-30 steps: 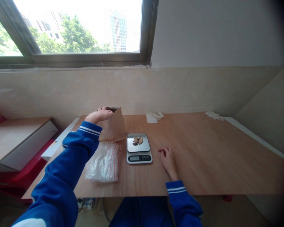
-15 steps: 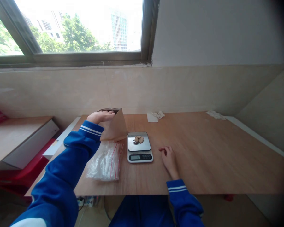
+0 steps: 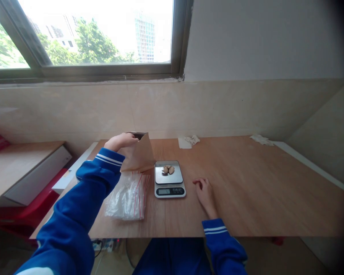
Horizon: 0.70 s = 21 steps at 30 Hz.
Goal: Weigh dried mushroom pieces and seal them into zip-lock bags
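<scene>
Wall (image 3: pixel 232 107): pale, rising behind the scale (image 3: pixel 175 180), with a bright window (image 3: pixel 109 42) set in it, to the scale's left
Table (image 3: pixel 252 187): brown wood, reaching well out to the right of the scale
Scale: flat on the table, display (image 3: pixel 164 191) towards the person, figures too small to read
Brown pieces (image 3: pixel 171 170): a small cluster on the scale's metal plate
Paper bag (image 3: pixel 140 157): upright, mouth up, behind and left of the scale, its lower corner touching or just beside it, cannot tell which
Left hand (image 3: pixel 119 142): at the bag's mouth, left of the scale; fingertips hidden, so I cannot tell whether they hold anything
Right hand (image 3: pixel 205 194): resting right of the scale, loosely curled, a narrow gap at the fingers and nothing seen in it
Plastic bags (image 3: pixel 124 202): clear, red-striped, piled left of the scale
Bag risk: a wrist pressing on the rim could tip the bag, or push it against the scale and spoil the reading
Plate risk: a knock to the scale could roll the pieces off
</scene>
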### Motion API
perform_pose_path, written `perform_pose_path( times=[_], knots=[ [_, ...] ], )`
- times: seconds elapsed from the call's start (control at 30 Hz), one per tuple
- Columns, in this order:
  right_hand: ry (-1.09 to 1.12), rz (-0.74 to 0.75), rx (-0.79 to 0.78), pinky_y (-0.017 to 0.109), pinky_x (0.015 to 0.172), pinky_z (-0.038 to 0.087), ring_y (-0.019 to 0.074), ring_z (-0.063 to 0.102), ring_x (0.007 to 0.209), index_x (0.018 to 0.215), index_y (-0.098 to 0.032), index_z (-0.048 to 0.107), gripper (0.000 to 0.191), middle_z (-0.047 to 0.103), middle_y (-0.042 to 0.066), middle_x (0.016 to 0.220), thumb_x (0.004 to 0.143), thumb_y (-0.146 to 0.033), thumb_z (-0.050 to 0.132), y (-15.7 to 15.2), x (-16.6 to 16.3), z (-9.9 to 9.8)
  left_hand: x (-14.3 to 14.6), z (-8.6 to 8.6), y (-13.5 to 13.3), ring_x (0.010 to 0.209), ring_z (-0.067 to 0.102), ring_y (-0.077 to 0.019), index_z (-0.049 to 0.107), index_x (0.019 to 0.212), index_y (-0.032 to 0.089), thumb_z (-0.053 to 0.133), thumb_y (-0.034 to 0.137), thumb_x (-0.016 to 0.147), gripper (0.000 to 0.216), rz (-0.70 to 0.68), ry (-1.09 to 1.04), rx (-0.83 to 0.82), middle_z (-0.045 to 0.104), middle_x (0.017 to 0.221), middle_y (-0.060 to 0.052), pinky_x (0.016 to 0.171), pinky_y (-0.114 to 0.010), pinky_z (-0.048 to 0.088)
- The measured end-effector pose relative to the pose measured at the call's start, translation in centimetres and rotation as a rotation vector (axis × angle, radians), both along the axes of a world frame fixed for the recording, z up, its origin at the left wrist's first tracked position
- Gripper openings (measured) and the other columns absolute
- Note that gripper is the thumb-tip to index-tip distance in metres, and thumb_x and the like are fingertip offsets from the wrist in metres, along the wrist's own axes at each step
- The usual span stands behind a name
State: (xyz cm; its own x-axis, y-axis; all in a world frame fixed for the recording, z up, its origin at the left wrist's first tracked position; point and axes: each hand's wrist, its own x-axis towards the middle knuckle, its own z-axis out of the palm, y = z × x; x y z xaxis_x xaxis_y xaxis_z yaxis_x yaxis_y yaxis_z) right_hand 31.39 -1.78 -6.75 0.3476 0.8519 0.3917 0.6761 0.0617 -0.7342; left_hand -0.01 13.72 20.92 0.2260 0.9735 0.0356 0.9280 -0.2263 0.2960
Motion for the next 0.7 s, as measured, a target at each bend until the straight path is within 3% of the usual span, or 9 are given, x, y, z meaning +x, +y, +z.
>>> perform_pose_path(
  times=[0.13,0.43,0.57,0.7],
  knots=[
    [-0.006,-0.007,-0.007,0.038,0.080,0.046,0.0234,0.058,0.085,0.079,-0.019,0.065,0.026,0.059,0.009,0.090,0.083,-0.022,0.040,-0.1,0.0,0.1,-0.4,0.9,-0.7,0.074,0.064,-0.0214,0.072,0.078,0.020,0.055,0.042,0.072,0.029,-0.034,0.076,-0.010,0.072,0.083,-0.006,0.066,-0.027,0.046],
    [-0.008,-0.015,-0.014,0.039,0.080,0.046,0.0248,0.058,0.084,0.079,-0.019,0.065,0.026,0.059,0.010,0.090,0.083,-0.023,0.040,-0.1,-0.1,0.2,-1.7,1.6,-1.1,0.072,0.065,-0.0189,0.074,0.082,0.016,0.063,0.034,0.067,0.026,-0.117,-0.258,0.147,0.073,0.076,-0.004,0.062,-0.025,0.046],
    [0.005,-0.010,-0.018,0.040,0.081,0.046,0.0250,0.058,0.084,0.079,-0.019,0.065,0.025,0.059,0.010,0.089,0.083,-0.023,0.040,-0.1,-0.1,0.3,-0.6,2.6,-2.3,0.073,0.065,-0.0185,0.072,0.080,0.015,0.061,0.026,0.070,0.019,-0.153,-0.320,0.360,0.072,0.077,-0.005,0.072,-0.029,0.050],
    [0.056,-0.005,0.033,0.041,0.083,0.046,0.0250,0.057,0.086,0.083,-0.019,0.065,0.024,0.059,0.010,0.090,0.084,-0.023,0.041,-0.5,-0.4,1.3,1.2,3.4,-4.8,0.092,0.063,-0.0188,0.069,0.081,0.018,0.058,0.027,0.078,0.014,-0.228,-0.500,0.628,0.068,0.103,-0.007,0.084,-0.031,0.050]
  ],
)
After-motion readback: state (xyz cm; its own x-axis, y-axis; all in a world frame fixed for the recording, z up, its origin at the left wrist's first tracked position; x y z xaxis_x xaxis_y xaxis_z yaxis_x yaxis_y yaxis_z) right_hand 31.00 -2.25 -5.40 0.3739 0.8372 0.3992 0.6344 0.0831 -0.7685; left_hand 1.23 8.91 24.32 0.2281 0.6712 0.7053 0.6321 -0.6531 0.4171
